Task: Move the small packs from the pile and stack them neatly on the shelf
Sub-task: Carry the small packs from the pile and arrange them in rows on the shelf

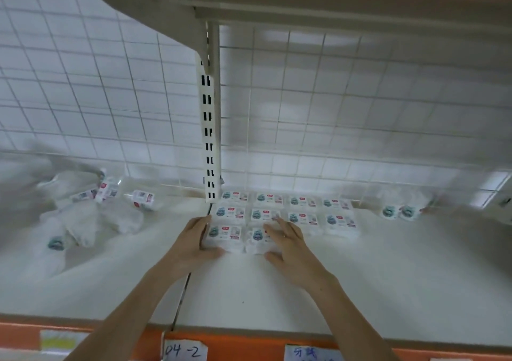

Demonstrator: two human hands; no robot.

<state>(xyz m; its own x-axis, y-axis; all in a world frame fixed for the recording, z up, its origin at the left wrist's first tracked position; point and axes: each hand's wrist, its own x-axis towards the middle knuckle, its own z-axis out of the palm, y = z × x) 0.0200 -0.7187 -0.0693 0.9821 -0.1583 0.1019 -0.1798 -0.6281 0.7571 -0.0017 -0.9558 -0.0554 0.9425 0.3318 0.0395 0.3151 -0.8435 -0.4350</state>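
Along the near edge, the orange shelf lip [249, 341] carries a handwritten white paper tag [184, 351] reading "04-2". Above it, both bare forearms reach onto the white shelf board [388, 277]. The left hand [191, 240] lies with straight fingers pressed against the left side of the nearest small white printed pack [224, 234]. The right hand [288, 243] rests flat, fingers extended, on top of the neighbouring pack [257, 237]. Behind them, the stacked packs [304, 211] sit in tidy rows against the white wire grid back [332, 111]. Far left, the loose pile [110, 194] lies jumbled.
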